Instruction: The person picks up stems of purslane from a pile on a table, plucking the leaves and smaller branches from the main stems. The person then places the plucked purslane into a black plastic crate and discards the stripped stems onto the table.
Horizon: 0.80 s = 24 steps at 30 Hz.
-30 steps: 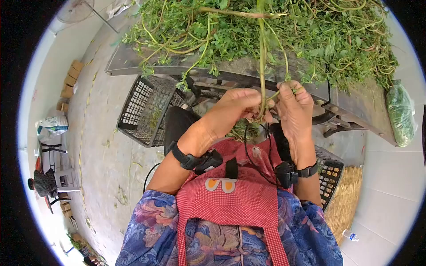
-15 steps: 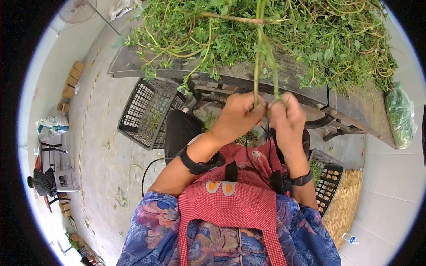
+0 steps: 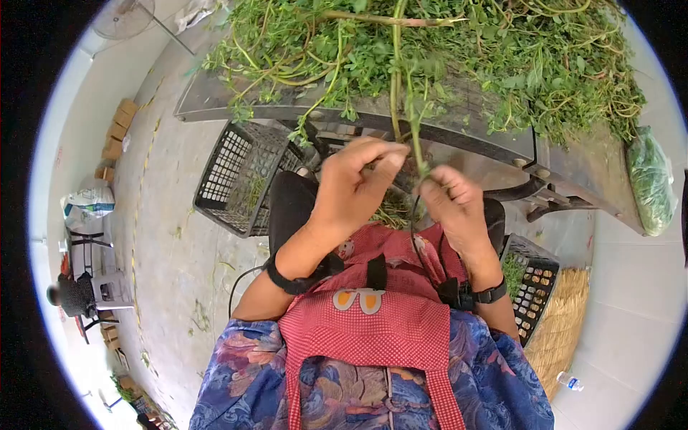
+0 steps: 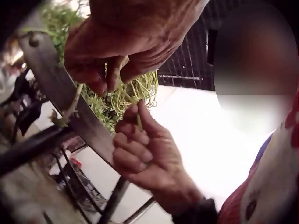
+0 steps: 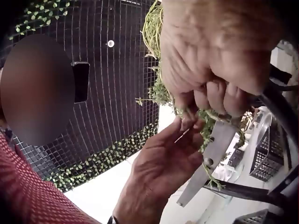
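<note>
The left hand (image 3: 358, 179) is by the lower end of a thick stem (image 3: 396, 86), its thumb and forefinger close together at that end. Just to its right and lower, the right hand (image 3: 455, 208) pinches a leafy green stem (image 3: 416, 129). In the left wrist view, the left hand (image 4: 126, 37) is above the right hand (image 4: 152, 161), which has a short green piece between thumb and finger. From the right wrist view, the left hand (image 5: 161, 172) pinches a stem at its fingertips, right under the right hand (image 5: 215, 60) with its curled fingers.
A heap of green plants (image 3: 502, 64) covers much of the table (image 3: 287, 112). Black crates (image 3: 233, 179) (image 3: 534, 287) stand below on both sides. A filled plastic bag (image 3: 651, 183) hangs at the right edge. A person (image 3: 74, 294) sits far left.
The hands have moved apart, the left one to the left and the right one slightly lower. Both upright stems have shifted left, and the leafy one's lower end has swung left.
</note>
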Available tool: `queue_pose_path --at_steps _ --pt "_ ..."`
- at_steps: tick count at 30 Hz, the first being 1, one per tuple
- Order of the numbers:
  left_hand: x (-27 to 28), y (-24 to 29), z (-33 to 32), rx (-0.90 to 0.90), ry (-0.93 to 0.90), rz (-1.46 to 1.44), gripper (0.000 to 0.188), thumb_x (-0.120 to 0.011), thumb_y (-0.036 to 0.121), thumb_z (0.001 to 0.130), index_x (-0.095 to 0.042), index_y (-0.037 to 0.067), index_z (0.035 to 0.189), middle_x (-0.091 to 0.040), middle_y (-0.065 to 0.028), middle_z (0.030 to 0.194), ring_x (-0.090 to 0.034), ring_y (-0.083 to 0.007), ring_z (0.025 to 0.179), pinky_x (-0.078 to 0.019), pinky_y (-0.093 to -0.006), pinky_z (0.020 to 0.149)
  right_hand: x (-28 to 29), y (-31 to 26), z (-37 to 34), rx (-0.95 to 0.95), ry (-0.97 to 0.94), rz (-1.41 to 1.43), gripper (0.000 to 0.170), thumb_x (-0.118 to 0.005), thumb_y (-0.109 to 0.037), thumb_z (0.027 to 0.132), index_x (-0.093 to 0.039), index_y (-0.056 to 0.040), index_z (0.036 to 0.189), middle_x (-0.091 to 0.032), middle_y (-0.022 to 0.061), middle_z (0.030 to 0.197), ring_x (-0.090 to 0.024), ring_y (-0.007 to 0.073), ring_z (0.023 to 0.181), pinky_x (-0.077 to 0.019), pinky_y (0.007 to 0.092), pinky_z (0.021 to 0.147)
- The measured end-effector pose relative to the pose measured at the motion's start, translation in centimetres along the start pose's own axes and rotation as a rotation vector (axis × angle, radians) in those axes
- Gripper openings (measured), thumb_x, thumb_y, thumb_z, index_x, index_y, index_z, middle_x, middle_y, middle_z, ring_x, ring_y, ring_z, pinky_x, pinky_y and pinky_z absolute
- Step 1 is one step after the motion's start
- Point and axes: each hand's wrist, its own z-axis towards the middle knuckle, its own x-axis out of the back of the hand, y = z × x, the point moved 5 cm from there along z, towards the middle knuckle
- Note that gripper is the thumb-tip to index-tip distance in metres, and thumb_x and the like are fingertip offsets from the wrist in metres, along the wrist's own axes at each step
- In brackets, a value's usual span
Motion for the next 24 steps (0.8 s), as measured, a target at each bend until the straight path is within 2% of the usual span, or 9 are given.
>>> queue_pose_path --at_steps 1,3,4,12,15,17,20,22,24 --pt "0.1 0.4 0.0 0.004 0.007 0.006 0.017 -0.058 0.011 0.086 -0.064 0.000 0.097 -0.063 -0.0049 0.082 -0.054 -0.0109 0.066 -0.0410 -0.0217 0.053 -0.9 0.0 0.0 0.028 -0.119 -0.163 0.016 -0.061 -0.015 0.086 -0.060 0.0002 0.083 -0.056 -0.0010 0.068 -0.049 0.0056 0.066 -0.0410 0.0224 0.059" --pt "-1.0 -0.9 -0.4 0.426 -0.150 -0.511 0.018 -0.054 0.012 0.090 -0.063 0.003 0.103 -0.065 -0.0007 0.087 -0.054 -0.0043 0.073 -0.0412 -0.0182 0.058 -1.4 0.8 0.0 0.030 -0.129 -0.132 0.014 -0.063 -0.013 0.085 -0.060 0.0008 0.084 -0.058 0.0005 0.069 -0.050 0.0057 0.067 -0.0418 0.0224 0.060" --pt "-1.2 -0.9 -0.3 0.427 -0.160 -0.525 0.016 -0.054 0.013 0.090 -0.064 0.005 0.100 -0.064 0.0004 0.086 -0.050 -0.0017 0.067 -0.0359 -0.0166 0.052 -1.6 0.5 -0.1 0.034 -0.151 -0.149 0.014 -0.063 -0.013 0.084 -0.060 0.0008 0.084 -0.059 0.0011 0.071 -0.051 0.0056 0.068 -0.0426 0.0225 0.061" --pt "-2.3 -1.3 -0.7 0.456 -0.182 -0.592 0.013 -0.054 0.013 0.090 -0.063 0.004 0.095 -0.060 0.0026 0.079 -0.046 -0.0026 0.062 -0.0363 -0.0172 0.053 -1.0 -0.3 -0.2 0.022 -0.101 -0.254 0.013 -0.062 -0.013 0.085 -0.062 0.0004 0.085 -0.063 0.0016 0.073 -0.056 0.0065 0.071 -0.0458 0.0237 0.065" --pt "-2.4 -1.6 -1.0 0.437 -0.205 -0.655 0.013 -0.054 0.013 0.091 -0.062 0.004 0.093 -0.060 0.0010 0.081 -0.048 -0.0041 0.063 -0.0380 -0.0179 0.056 -0.5 0.1 0.1 0.156 -0.030 -0.274 0.016 -0.059 -0.016 0.087 -0.061 -0.0002 0.082 -0.059 0.0015 0.065 -0.052 0.0060 0.059 -0.0426 0.0212 0.055" --pt "-2.5 -1.6 -0.9 0.421 -0.222 -0.690 0.013 -0.054 0.014 0.091 -0.062 0.003 0.093 -0.061 -0.0003 0.083 -0.051 -0.0053 0.065 -0.0395 -0.0185 0.058 0.6 2.9 0.1 -0.305 0.023 0.503 0.018 -0.055 -0.018 0.089 -0.059 0.0000 0.086 -0.053 0.0013 0.060 -0.043 0.0058 0.046 -0.0341 0.0193 0.044" --pt "-2.3 -0.7 -0.3 0.293 -0.200 -0.734 0.015 -0.052 0.015 0.092 -0.059 0.002 0.095 -0.062 -0.0041 0.087 -0.058 -0.0091 0.072 -0.0440 -0.0197 0.056 1.5 4.2 0.8 -0.263 0.085 0.827 0.019 -0.052 -0.018 0.090 -0.056 0.0002 0.093 -0.048 0.0012 0.060 -0.034 0.0057 0.041 -0.0261 0.0195 0.039" --pt "-2.5 -0.6 -0.9 0.439 -0.349 -0.816 0.017 -0.049 0.016 0.094 -0.057 0.001 0.096 -0.063 -0.0069 0.088 -0.061 -0.0118 0.075 -0.0471 -0.0203 0.051 1.1 2.7 0.7 -0.281 0.076 0.775 0.021 -0.051 -0.019 0.091 -0.055 0.0004 0.096 -0.050 0.0016 0.062 -0.035 0.0062 0.041 -0.0267 0.0195 0.038" --pt "-2.8 -0.9 -1.2 0.435 -0.379 -0.808 0.017 -0.047 0.016 0.094 -0.056 0.001 0.096 -0.063 -0.0076 0.087 -0.061 -0.0117 0.071 -0.0473 -0.0202 0.048 0.4 1.8 0.6 -0.252 0.000 0.793 0.019 -0.052 -0.018 0.091 -0.055 0.0000 0.096 -0.053 0.0024 0.067 -0.038 0.0063 0.042 -0.0279 0.0195 0.038"
